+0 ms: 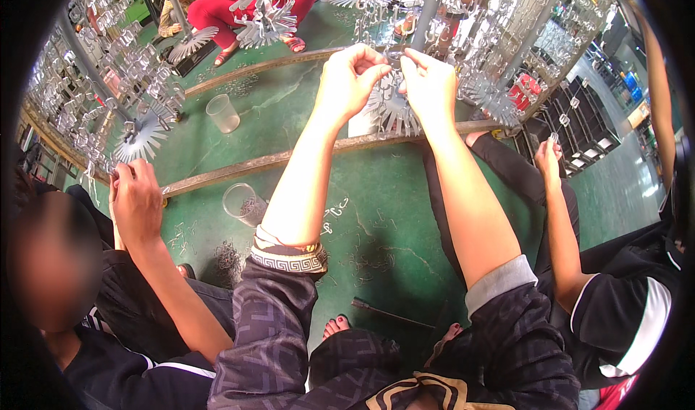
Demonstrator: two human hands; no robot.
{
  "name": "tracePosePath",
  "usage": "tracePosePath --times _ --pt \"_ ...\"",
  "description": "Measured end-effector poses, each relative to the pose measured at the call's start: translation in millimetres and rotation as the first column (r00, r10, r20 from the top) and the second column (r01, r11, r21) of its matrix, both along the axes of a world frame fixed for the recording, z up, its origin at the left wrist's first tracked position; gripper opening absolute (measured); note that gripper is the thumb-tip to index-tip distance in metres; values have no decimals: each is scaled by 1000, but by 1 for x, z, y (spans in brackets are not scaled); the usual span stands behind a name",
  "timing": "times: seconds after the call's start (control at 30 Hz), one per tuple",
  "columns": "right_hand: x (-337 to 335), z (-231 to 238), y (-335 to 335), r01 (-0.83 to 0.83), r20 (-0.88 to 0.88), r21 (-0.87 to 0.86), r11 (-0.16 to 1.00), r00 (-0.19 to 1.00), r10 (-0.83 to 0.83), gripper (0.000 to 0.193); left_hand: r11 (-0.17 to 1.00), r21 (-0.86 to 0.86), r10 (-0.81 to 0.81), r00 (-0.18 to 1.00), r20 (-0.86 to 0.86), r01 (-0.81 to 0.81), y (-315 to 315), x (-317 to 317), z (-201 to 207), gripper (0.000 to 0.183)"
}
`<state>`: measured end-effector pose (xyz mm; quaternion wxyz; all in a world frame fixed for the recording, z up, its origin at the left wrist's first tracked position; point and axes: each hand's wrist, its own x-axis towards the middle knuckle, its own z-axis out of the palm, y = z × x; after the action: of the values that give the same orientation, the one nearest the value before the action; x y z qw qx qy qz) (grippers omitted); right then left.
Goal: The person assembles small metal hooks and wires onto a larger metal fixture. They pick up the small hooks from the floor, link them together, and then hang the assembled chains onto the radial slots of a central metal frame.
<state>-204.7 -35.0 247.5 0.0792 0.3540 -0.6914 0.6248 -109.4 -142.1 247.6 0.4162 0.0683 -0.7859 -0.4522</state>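
Note:
In front of me my left hand (350, 82) and my right hand (428, 84) are raised close together, thumbs and fingers pinched. A small grey metal piece seems to lie between the fingertips, too small to make out. Just below and behind them is a round cluster of flat, silvery metal prongs (392, 110) on a hanging rack. Many small, shiny hook-shaped metal parts (463, 19) hang above and to the right of my hands. My bare forearms reach up from dark patterned sleeves, the left cuff edged with a light border.
A wooden beam (246, 166) crosses below the racks. Two clear plastic cups (222, 114) stand on the green floor, the nearer holding small parts. Loose hooks (230, 259) and a dark thin tool (391, 314) lie there. Co-workers sit at left and right; black crates (579, 120) stand right.

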Motion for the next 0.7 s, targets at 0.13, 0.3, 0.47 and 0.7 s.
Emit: tracePosePath --times 0.13,0.3,0.47,0.7 --pt "-4 9 -10 -67 42 22 998 997 66 31 999 -26 24 1000 14 -23 -6 4 9 13" --pt "-8 15 -17 -48 -3 41 998 999 48 30 1000 -21 -6 1000 -29 5 -11 4 9 12" --pt "-11 22 -13 -18 -14 88 996 1000 19 27 999 34 -20 1000 -5 20 -11 4 8 13" --pt "-18 23 -1 -28 -32 132 991 999 32 23 1000 22 -6 999 44 5 -6 3 7 13"
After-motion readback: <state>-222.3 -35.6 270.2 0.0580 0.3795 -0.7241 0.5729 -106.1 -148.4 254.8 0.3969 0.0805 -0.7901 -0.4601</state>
